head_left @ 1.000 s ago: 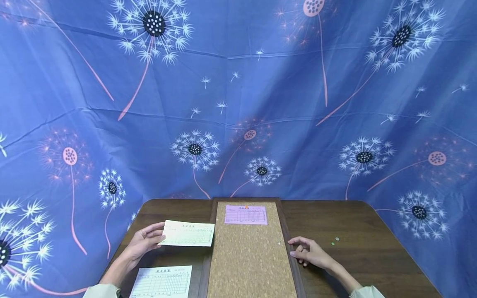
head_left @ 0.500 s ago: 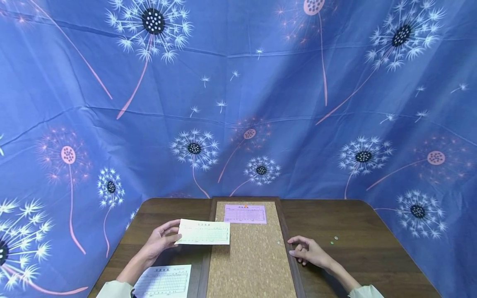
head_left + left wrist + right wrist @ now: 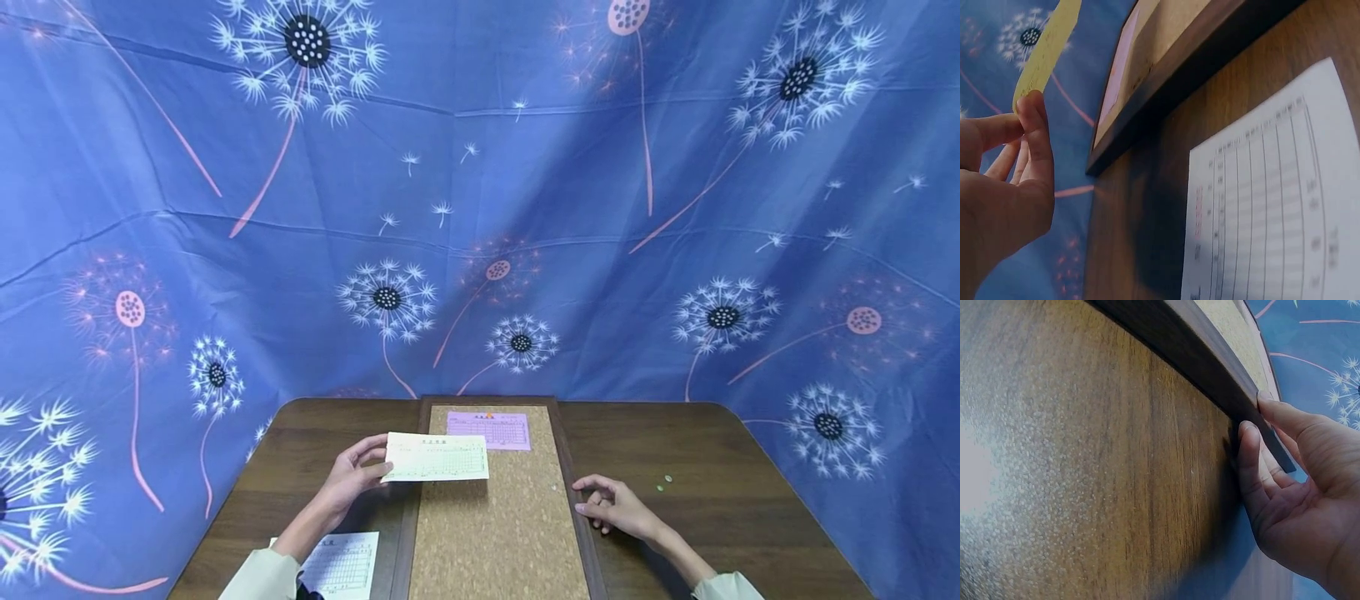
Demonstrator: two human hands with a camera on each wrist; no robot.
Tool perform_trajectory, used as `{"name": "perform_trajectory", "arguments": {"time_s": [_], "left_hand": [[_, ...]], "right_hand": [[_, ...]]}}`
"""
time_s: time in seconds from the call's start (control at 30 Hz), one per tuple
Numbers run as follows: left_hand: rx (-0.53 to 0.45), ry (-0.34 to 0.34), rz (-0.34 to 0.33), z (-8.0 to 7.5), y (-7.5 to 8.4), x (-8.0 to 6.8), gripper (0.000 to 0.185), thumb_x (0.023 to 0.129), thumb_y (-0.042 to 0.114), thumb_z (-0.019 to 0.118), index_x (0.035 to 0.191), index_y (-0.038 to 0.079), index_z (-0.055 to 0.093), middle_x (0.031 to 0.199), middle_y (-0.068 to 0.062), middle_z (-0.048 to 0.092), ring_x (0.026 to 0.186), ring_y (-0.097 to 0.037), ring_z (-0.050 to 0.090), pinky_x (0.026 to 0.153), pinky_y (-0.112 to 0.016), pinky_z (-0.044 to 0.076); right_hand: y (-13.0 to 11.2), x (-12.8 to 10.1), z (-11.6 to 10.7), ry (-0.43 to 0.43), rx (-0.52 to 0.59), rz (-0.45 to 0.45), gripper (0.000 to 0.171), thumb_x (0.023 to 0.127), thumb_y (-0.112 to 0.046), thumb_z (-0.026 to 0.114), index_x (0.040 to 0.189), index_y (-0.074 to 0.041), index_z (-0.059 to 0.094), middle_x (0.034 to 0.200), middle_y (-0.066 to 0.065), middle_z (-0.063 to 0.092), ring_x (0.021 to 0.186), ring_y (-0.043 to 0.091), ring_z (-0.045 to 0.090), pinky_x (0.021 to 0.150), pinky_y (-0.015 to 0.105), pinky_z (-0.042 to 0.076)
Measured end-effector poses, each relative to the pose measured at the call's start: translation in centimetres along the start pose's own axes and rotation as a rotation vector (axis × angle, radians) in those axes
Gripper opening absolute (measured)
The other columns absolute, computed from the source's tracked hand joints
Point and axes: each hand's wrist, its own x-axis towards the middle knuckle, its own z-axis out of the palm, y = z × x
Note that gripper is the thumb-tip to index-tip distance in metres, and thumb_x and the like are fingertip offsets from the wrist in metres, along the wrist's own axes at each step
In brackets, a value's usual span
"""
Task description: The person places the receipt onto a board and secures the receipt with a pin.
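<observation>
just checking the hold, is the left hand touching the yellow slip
Touching: the left wrist view shows the left hand pinching one end of the yellow slip, with no gap between them.

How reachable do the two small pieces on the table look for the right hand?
Likely yes: the two small pieces lie on the table close to the right hand, nothing visible between. It would first have to leave the board's frame, which it touches.

The board lies on the surface, one slip at its far end, another slip over its left edge, a third slip to its left, the right hand at its right.
</observation>
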Motion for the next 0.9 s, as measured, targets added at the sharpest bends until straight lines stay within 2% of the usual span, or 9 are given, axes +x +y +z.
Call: {"name": "perform_trajectory", "arguments": {"time_s": [0.23, 0.33, 0.57, 0.7, 0.9], "left_hand": [[0.017, -0.016, 0.002, 1.9, -0.3, 1.0, 0.059, 0.092, 0.004, 0.069, 0.147, 0.001, 0.047, 0.113, -0.007, 0.070, 0.088, -0.016, 0.069, 0.082, -0.041, 0.057], [0.013, -0.020, 0.006, 2.4, -0.3, 1.4, 0.059, 0.092, 0.001, 0.068, 0.148, 0.001, 0.047, 0.111, -0.008, 0.070, 0.086, -0.016, 0.069, 0.080, -0.040, 0.057], [-0.020, -0.082, 0.032, 4.0, -0.4, 2.1, 0.064, 0.090, -0.002, 0.067, 0.149, -0.002, 0.043, 0.108, -0.007, 0.069, 0.080, -0.011, 0.068, 0.071, -0.027, 0.056], [-0.018, -0.099, 0.043, 4.8, -0.5, 2.5, 0.063, 0.091, -0.003, 0.066, 0.148, -0.005, 0.042, 0.108, -0.010, 0.070, 0.080, -0.011, 0.068, 0.070, -0.027, 0.056], [0.003, -0.092, 0.047, 6.0, -0.6, 3.2, 0.061, 0.091, -0.004, 0.065, 0.147, -0.006, 0.043, 0.110, -0.014, 0.070, 0.080, -0.012, 0.068, 0.072, -0.030, 0.058]], "right_hand": [[0.0, -0.2, -0.1, 0.013, -0.005, 0.027, 0.039, 0.098, -0.011, 0.066, 0.129, 0.009, 0.055, 0.079, 0.008, 0.065, 0.065, 0.005, 0.060, 0.054, 0.021, 0.051], [0.1, -0.2, 0.1, 0.023, -0.007, 0.032, 0.039, 0.097, -0.012, 0.067, 0.129, 0.008, 0.056, 0.080, 0.010, 0.065, 0.065, 0.005, 0.060, 0.054, 0.022, 0.052], [0.0, -0.3, 0.0, 0.021, 0.002, 0.027, 0.038, 0.098, -0.011, 0.066, 0.129, 0.008, 0.056, 0.081, 0.014, 0.065, 0.065, 0.006, 0.059, 0.054, 0.022, 0.052], [0.0, -0.2, 0.1, 0.025, 0.002, 0.020, 0.037, 0.097, -0.010, 0.067, 0.128, 0.008, 0.056, 0.079, 0.018, 0.065, 0.064, 0.005, 0.059, 0.053, 0.021, 0.051], [0.0, 0.0, 0.0, 0.020, 0.005, 0.031, 0.038, 0.097, -0.011, 0.067, 0.128, 0.008, 0.056, 0.079, 0.013, 0.066, 0.064, 0.005, 0.060, 0.053, 0.021, 0.051]]}}
